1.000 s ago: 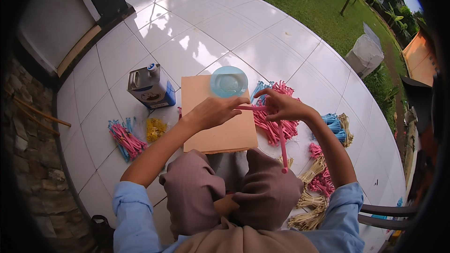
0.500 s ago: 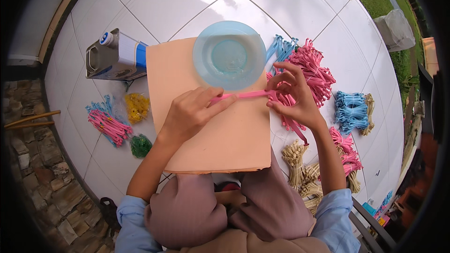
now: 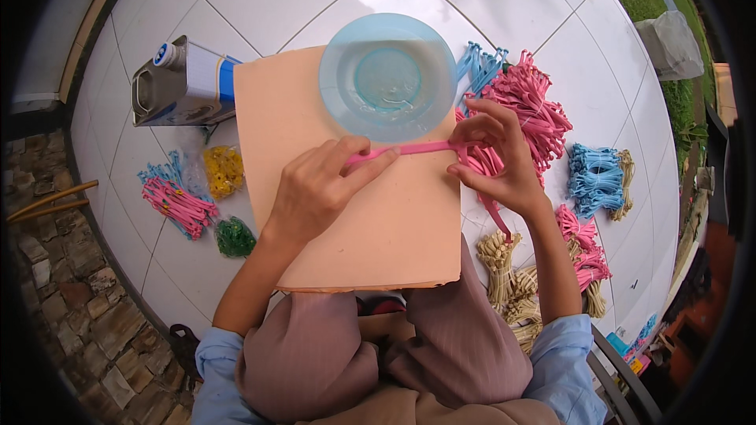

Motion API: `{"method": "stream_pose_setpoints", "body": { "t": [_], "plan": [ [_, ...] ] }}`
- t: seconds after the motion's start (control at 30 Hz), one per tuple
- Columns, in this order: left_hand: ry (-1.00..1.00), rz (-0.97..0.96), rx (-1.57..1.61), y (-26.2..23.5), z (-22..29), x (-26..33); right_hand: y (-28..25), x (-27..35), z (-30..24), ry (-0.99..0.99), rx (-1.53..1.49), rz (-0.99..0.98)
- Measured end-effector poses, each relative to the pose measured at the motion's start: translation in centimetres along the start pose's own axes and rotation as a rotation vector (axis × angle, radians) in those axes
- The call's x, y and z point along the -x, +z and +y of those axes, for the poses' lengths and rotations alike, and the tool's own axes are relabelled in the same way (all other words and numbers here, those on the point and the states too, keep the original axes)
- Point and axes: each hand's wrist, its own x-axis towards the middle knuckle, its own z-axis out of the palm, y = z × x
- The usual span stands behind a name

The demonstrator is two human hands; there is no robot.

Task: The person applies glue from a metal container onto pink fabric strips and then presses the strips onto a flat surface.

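Fingers (image 3: 358,164) pinching pink strip (image 3: 417,147), clear liquid in blue bowl (image 3: 387,76)

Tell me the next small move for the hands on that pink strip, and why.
Probably draw the pink strip along between the fingers: the left hand pinches one end, the right hand the other, stretched taut over the board beside the blue bowl.

One peach board (image 3: 346,228) on lap. One clear blue bowl (image 3: 387,76) at board's far edge. One metal can (image 3: 183,84) off board's left far corner. Two hands: left hand (image 3: 315,189), right hand (image 3: 496,159), sharing one pink strip (image 3: 413,148). One yellow bag (image 3: 223,171), one green bag (image 3: 235,237) left of board. Strip bundles right of board too many to count.
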Motion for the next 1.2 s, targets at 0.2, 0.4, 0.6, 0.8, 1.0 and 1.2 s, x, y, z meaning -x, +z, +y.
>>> {"method": "stream_pose_setpoints", "body": {
  "t": [0.2, 0.4, 0.6, 0.8, 1.0, 1.2],
  "plan": [
    [-0.023, 0.009, 0.016, 0.5, -0.3, 0.5, 0.9, 1.5, 1.9, -0.215, 0.114, 0.108],
    [-0.017, 0.0, 0.012, 0.4, -0.2, 0.5, 1.7, 1.9, 3.2, -0.394, 0.148, 0.209],
    [-0.018, 0.026, 0.023, 0.7, 0.1, 0.2, 1.2, 1.9, 3.0, -0.339, 0.116, 0.19],
    [-0.026, 0.033, 0.016, 0.8, 0.2, 0.1, 1.4, 2.3, 3.8, -0.37, 0.187, 0.212],
    [-0.031, 0.052, -0.004, 1.0, 0.2, 0.2, 2.2, 2.8, 4.4, -0.428, 0.322, 0.302],
    [-0.037, 0.08, 0.048, 1.1, 0.1, 0.2, 2.2, 2.9, 3.9, -0.557, 0.57, 0.308]
  ]
}}
